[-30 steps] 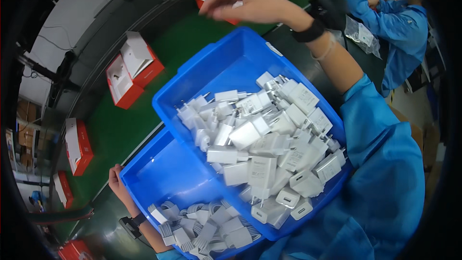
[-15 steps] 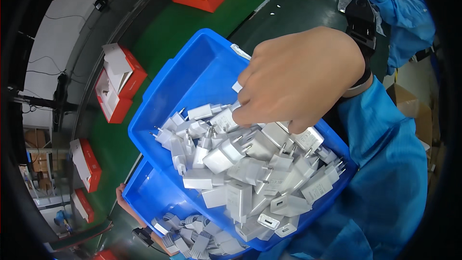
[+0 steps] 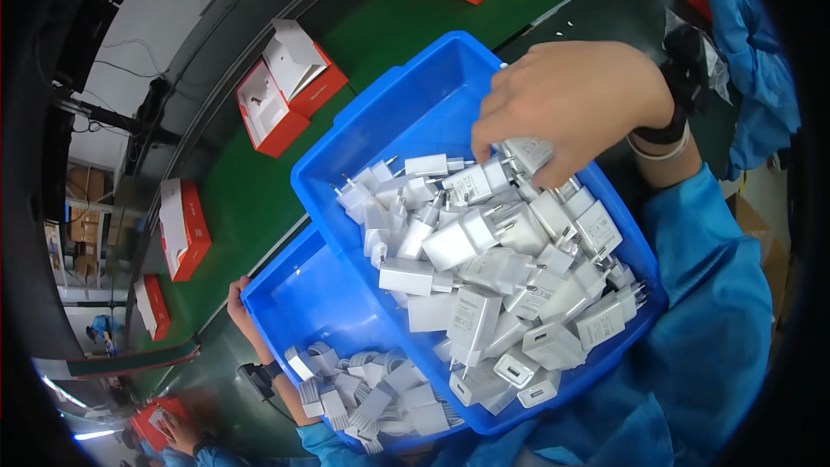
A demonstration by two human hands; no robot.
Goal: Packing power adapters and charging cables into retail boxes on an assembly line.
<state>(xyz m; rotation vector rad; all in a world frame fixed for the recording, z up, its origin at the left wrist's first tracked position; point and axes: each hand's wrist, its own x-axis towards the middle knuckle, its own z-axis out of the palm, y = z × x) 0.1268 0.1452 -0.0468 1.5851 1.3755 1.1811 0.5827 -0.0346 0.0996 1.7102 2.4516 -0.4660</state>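
My right hand (image 3: 579,104) reaches over the far right side of an upper blue bin (image 3: 432,86). Its thumb and fingers are closed on a white plug-in charger (image 3: 529,154), just over the pile. Many white chargers (image 3: 458,242) with two-pin plugs fill the rest of this bin, lying every which way. It overlaps a second blue bin (image 3: 311,285), which holds coiled cables with white wraps (image 3: 372,398). At that second bin's outer left edge is my left hand (image 3: 239,304), its fingers mostly hidden by the wall, so its grip does not show.
Along a green conveyor belt (image 3: 372,43) stand several red boxes, among them an open one with a white insert (image 3: 281,91). At the upper right is a co-worker's blue sleeve (image 3: 761,78). Lower left, another person's hand (image 3: 177,432) touches a red box.
The view has shifted, so bins and boxes sit farther right in the picture. My right hand has moved toward the upper bin's far side, and a charger now shows in its fingers.
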